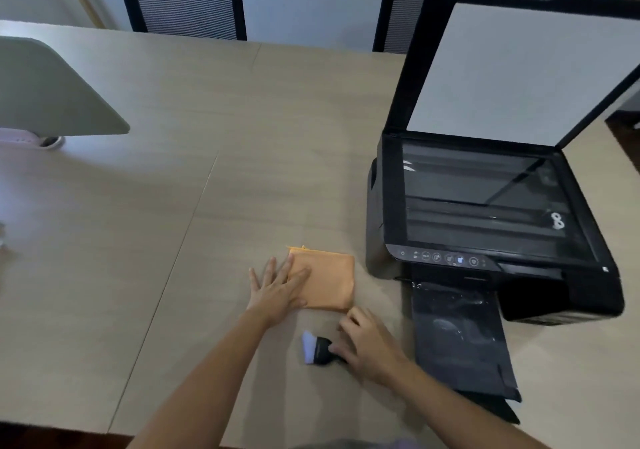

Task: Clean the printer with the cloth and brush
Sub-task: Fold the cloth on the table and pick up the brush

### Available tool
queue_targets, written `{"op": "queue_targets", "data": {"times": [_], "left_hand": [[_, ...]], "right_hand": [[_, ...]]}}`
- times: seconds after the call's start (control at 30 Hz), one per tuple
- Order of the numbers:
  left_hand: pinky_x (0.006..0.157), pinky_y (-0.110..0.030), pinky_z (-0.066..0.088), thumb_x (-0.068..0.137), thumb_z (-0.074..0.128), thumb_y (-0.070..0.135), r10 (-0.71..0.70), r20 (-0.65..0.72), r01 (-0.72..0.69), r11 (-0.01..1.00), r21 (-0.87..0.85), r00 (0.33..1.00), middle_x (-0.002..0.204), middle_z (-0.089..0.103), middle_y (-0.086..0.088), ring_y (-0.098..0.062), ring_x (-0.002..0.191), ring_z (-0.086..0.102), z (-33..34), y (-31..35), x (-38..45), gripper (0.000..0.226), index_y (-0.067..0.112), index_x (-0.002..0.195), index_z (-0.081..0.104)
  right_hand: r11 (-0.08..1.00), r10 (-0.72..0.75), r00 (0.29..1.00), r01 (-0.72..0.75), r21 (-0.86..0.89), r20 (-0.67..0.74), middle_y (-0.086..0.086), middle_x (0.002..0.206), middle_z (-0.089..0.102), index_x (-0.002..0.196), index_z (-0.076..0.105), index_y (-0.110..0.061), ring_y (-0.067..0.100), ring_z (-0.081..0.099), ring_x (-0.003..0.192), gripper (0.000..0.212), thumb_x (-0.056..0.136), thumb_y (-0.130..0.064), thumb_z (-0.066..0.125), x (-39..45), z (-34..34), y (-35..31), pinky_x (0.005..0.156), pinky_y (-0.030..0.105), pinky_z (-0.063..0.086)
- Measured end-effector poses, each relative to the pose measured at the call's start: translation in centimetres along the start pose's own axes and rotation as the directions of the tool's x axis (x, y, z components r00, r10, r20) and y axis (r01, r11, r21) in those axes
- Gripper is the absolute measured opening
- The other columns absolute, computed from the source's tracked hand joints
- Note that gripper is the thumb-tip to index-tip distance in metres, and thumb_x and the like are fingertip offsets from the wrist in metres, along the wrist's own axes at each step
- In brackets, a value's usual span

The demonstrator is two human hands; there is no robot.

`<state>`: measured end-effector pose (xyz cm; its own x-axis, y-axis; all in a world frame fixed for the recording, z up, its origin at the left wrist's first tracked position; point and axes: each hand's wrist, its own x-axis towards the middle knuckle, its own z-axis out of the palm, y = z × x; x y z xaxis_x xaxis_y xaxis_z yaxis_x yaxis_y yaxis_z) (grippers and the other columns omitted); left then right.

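I see my left hand [277, 289] lying flat, fingers spread, palm down across the left half of the folded orange cloth [329, 282], pressing on it rather than gripping it; the cloth sits on the wood-grain table [138, 240], just left of the printer's front corner. My right hand [367, 343] is lower and nearer to me, curled over the black handle of the small brush [318, 350], fingers touching it and loosely closed round it, though I cannot tell whether the brush is lifted or resting on the table. Its pale bristles point left, away from the hand. The black inkjet printer [485, 227] stands on the right of the table with its scanner lid [519, 71] raised upright, white underside facing me, and the glass platen [485, 202] exposed. Its output tray [457, 337] is pulled out towards me, just beside my right wrist. Two mesh-backed office chairs [183, 1] stand at the table's far edge, and a grey-green divider panel [52, 92] sits on the left
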<state>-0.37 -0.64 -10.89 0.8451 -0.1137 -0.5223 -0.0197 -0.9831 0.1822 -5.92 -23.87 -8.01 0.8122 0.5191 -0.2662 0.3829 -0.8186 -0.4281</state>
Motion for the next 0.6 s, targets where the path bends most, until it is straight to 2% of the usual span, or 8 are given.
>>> {"op": "queue_targets", "data": {"times": [0.13,0.23,0.3,0.37,0.4,0.47,0.53,0.6], "left_hand": [[0.112,-0.07,-0.004,0.092,0.039,0.057,0.012,0.024,-0.012,1.0,0.013,1.0,0.162,-0.018,0.006,-0.032,0.149,-0.015,-0.6,0.5,-0.3,0.066,0.052,0.148,0.004],[0.115,-0.064,0.002,0.095,0.047,0.044,-0.025,-0.119,0.01,0.992,-0.126,0.993,0.164,-0.003,-0.001,-0.03,0.151,-0.007,-1.0,0.3,-1.1,0.057,0.042,0.148,0.026],[0.111,-0.054,0.027,0.093,0.056,0.03,-0.041,-0.365,-0.073,0.954,-0.292,0.93,0.153,0.034,-0.014,-0.036,0.143,0.029,-0.4,1.6,-2.1,0.044,0.025,0.137,0.051],[0.085,-0.039,0.046,0.091,0.061,0.021,-0.195,-0.498,-0.157,0.799,-0.58,0.845,0.106,0.064,-0.01,-0.037,0.105,0.061,0.5,3.3,-3.9,0.019,0.014,0.108,0.066],[0.074,-0.037,0.047,0.091,0.06,0.021,-0.261,-0.461,-0.163,0.7,-0.695,0.848,0.084,0.064,-0.005,-0.035,0.088,0.065,1.1,4.4,-5.0,0.009,0.014,0.093,0.066],[0.069,-0.043,0.05,0.095,0.055,0.027,-0.263,-0.291,-0.091,0.578,-0.811,0.92,0.063,0.059,-0.004,-0.03,0.068,0.063,3.0,7.5,-6.7,0.024,0.015,0.075,0.062],[0.07,-0.039,0.049,0.1,0.045,0.03,-0.149,-0.047,0.032,0.486,-0.874,0.988,0.065,0.061,-0.002,-0.018,0.064,0.061,4.9,11.1,-8.2,0.031,0.018,0.081,0.066],[0.067,-0.029,0.048,0.101,0.037,0.034,-0.013,0.221,0.211,0.363,-0.908,0.975,0.084,0.068,-0.004,-0.013,0.071,0.064,6.1,14.5,-9.3,0.031,0.017,0.104,0.064]], "right_hand": [[0.994,0.076,0.994,-0.069,-0.084,0.077,0.011,0.113,0.051,0.107,0.053,-0.013,0.029,0.046,0.107,0.041,0.083,-0.047,0.057,-1.3,2.2,-1.0,0.086,0.037,0.039],[0.992,0.111,0.985,-0.118,0.046,0.135,0.016,0.114,0.053,0.108,0.05,-0.01,0.03,0.049,0.107,0.033,0.088,-0.034,0.059,-0.8,1.7,-1.8,0.085,0.038,0.041],[0.937,0.181,0.971,-0.219,0.274,0.157,0.012,0.097,0.059,0.095,0.048,-0.015,0.027,0.055,0.089,0.025,0.083,-0.03,0.065,-2.3,0.2,-1.3,0.071,0.034,0.042],[0.844,0.25,0.961,-0.275,0.46,0.115,0.0,0.077,0.058,0.083,0.049,-0.02,0.014,0.051,0.07,0.026,0.078,-0.03,0.073,-4.3,-1.8,-0.1,0.06,0.021,0.039],[0.804,0.299,0.951,-0.293,0.517,0.074,-0.005,0.072,0.057,0.08,0.053,-0.021,0.008,0.049,0.064,0.024,0.077,-0.031,0.075,-5.6,-3.0,0.9,0.057,0.015,0.037],[0.742,0.413,0.91,-0.314,0.593,-0.034,-0.011,0.069,0.06,0.077,0.063,-0.02,0.0,0.052,0.062,0.016,0.079,-0.032,0.074,-8.7,-5.5,3.4,0.059,0.013,0.039],[0.676,0.546,0.827,-0.341,0.653,-0.134,-0.009,0.068,0.064,0.074,0.069,-0.018,0.002,0.054,0.064,0.013,0.083,-0.028,0.07,-11.4,-7.5,6.1,0.063,0.021,0.042],[0.645,0.604,0.784,-0.375,0.665,-0.144,-0.005,0.066,0.063,0.071,0.067,-0.014,0.008,0.053,0.062,0.016,0.083,-0.025,0.069,-13.2,-8.5,7.8,0.064,0.027,0.041]]}}
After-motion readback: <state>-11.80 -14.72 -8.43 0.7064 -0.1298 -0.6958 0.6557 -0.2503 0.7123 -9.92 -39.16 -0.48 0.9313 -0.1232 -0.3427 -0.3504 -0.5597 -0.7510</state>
